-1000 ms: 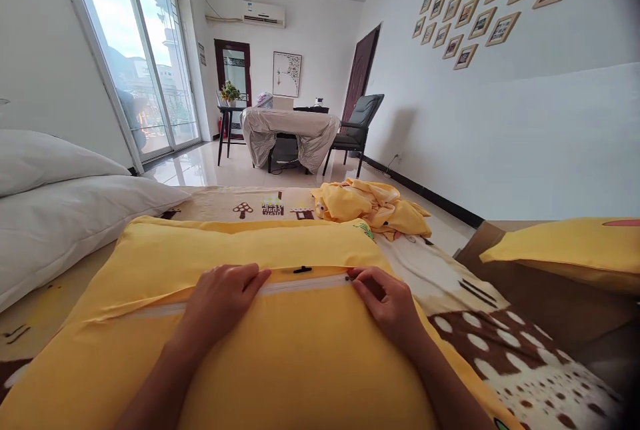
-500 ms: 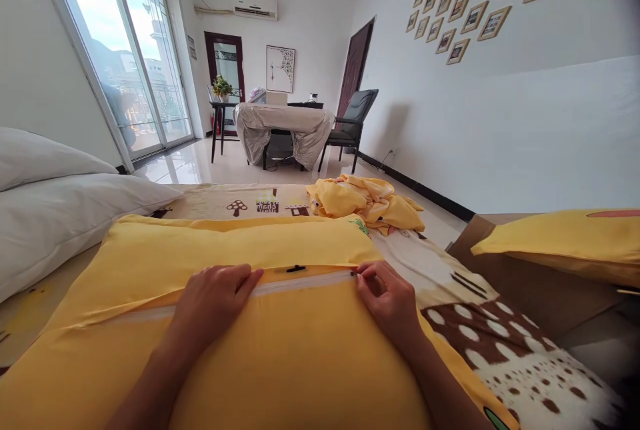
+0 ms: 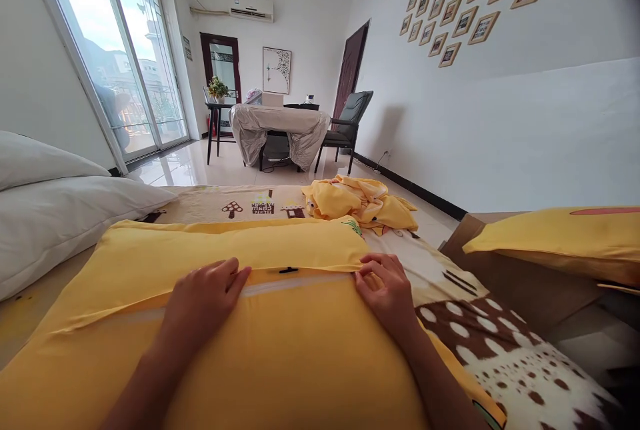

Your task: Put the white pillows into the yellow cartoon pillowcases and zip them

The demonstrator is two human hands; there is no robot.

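A plump pillow in a yellow pillowcase (image 3: 295, 350) lies in front of me, with a white zipper strip (image 3: 270, 285) running across it under a fabric flap. My left hand (image 3: 207, 297) is closed, thumb and fingers pinching the flap's edge left of a small black mark (image 3: 289, 270). At the right end of the visible strip, my right hand (image 3: 383, 287) pinches the flap's edge between thumb and forefinger. Whether the zipper pull is also in those fingers is hidden.
A crumpled yellow cloth (image 3: 357, 200) lies on the patterned bedspread (image 3: 520, 357) beyond the pillow. White pillows (image 3: 65, 223) are stacked at left. On the right, another yellow pillow (image 3: 555, 243) rests on a cardboard box (image 3: 510, 277). A covered table (image 3: 280, 117) and a chair (image 3: 347, 127) stand farther back.
The flap now covers more of the white zipper strip near my right hand, and the small dark piece at that fingertip no longer shows clearly. My view has shifted slightly.
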